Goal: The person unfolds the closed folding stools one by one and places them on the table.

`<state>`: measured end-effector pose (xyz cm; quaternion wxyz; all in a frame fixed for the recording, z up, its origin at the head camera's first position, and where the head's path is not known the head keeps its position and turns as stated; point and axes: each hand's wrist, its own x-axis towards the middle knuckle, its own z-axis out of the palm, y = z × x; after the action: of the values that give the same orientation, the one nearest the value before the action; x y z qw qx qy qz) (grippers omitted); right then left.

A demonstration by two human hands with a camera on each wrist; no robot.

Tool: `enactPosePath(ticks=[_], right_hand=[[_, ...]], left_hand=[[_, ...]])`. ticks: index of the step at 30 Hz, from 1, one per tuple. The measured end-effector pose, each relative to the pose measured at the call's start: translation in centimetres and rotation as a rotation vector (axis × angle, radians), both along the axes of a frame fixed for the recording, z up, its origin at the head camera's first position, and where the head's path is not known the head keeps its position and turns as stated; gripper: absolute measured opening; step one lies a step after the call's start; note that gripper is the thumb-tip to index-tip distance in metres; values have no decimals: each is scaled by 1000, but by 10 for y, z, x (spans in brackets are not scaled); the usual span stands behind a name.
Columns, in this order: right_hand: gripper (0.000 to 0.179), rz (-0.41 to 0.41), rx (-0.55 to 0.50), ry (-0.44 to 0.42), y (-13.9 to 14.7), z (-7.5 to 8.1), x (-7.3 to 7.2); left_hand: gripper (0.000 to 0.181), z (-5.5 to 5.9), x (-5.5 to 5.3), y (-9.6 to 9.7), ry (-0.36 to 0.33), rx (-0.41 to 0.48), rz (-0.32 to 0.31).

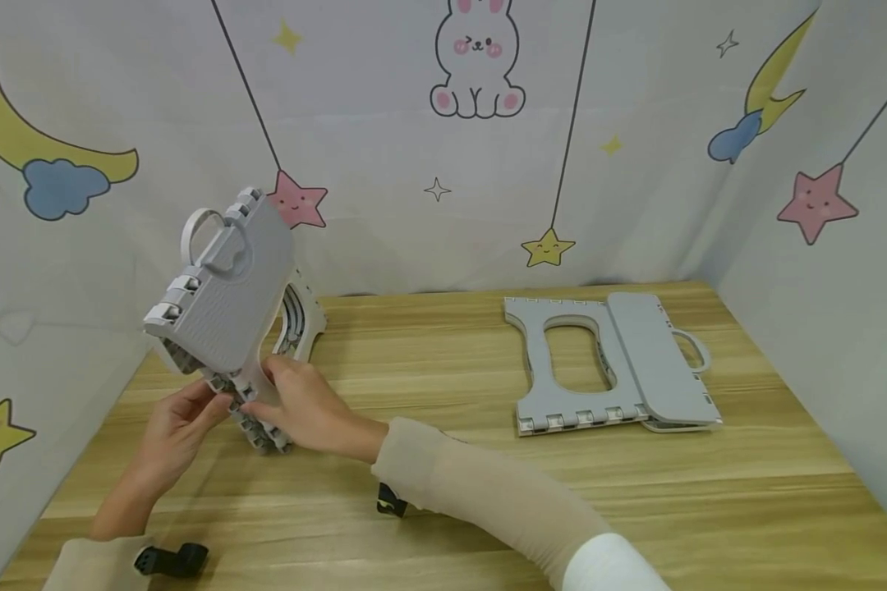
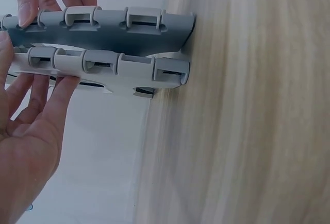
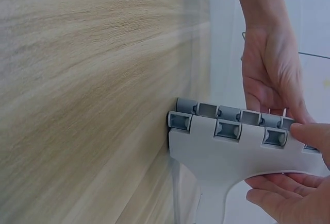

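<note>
A grey folding step stool [image 1: 229, 287] stands tilted at the left of the table, partly folded, its lower edge on the wood. Its loop handle sticks up at the top left. My left hand [image 1: 173, 435] pinches the hinged leg edge from the left, thumb on one side and fingers underneath, as the left wrist view shows. From the right my right hand [image 1: 306, 406] grips the other leg panel, with the thumb on the hinge row and the fingers through the cutout. Two hinged panel edges [image 2: 113, 64] lie close together with a narrow gap between them.
A second grey folding stool [image 1: 569, 402] lies folded flat at the right of the table, its handle pointing right. The wooden table [image 1: 429, 353] meets a printed cloth [image 1: 384, 148] at the back and sides. Black camera mounts [image 1: 173, 560] sit at both wrists.
</note>
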<state>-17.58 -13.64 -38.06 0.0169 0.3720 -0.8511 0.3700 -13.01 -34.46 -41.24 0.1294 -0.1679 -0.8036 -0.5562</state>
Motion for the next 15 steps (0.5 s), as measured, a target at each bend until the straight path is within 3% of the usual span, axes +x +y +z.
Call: enactPosePath(ticks=[8, 15], right_hand=[[43, -7, 15, -19, 8, 0, 1], [36, -2, 26, 2, 16, -1, -1]], left_hand=[[34, -1, 0, 0, 11, -54, 36], [37, -2, 0, 3, 12, -9, 14]])
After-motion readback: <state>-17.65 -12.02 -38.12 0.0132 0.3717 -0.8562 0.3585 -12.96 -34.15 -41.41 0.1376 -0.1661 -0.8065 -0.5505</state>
